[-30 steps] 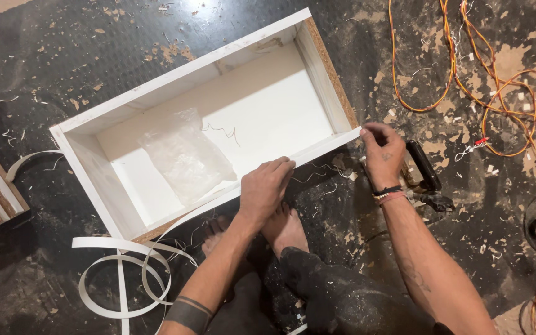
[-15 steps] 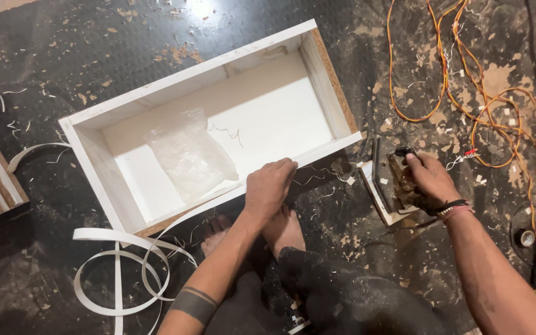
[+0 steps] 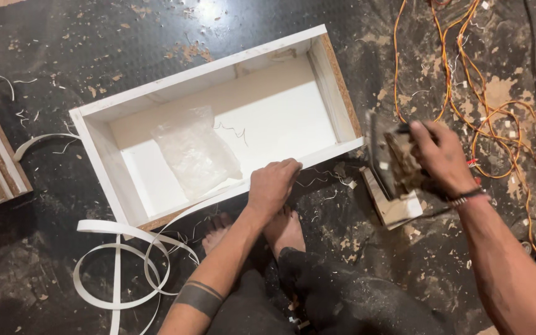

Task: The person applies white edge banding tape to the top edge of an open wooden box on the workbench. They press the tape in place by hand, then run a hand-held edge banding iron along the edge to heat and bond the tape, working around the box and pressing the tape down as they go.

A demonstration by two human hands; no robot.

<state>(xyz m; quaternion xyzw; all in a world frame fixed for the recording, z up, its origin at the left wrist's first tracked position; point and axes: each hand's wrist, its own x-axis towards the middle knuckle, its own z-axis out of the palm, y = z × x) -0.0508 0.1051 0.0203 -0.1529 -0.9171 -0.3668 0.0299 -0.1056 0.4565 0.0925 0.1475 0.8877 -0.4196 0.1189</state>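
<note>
Head view: left hand (image 3: 272,184) flat, pressing near rim of white box (image 3: 203,80) on floor; right hand (image 3: 440,155) closed round trimmer tool (image 3: 392,162) beside box's right end. Edge tape (image 3: 114,273) loose on floor, so banding looks part done

Right hand (image 3: 442,155) moved off the white box's (image 3: 218,80) corner, now gripping a blurred hand tool (image 3: 392,161), tool raised above the floor beside the box

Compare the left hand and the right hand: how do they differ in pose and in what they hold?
The left hand lies flat on the near edge of the white box, holding nothing; the right hand is raised off the floor, gripping a hand tool. The right hand looks blurred, the left sharp. Both are bare.
</note>
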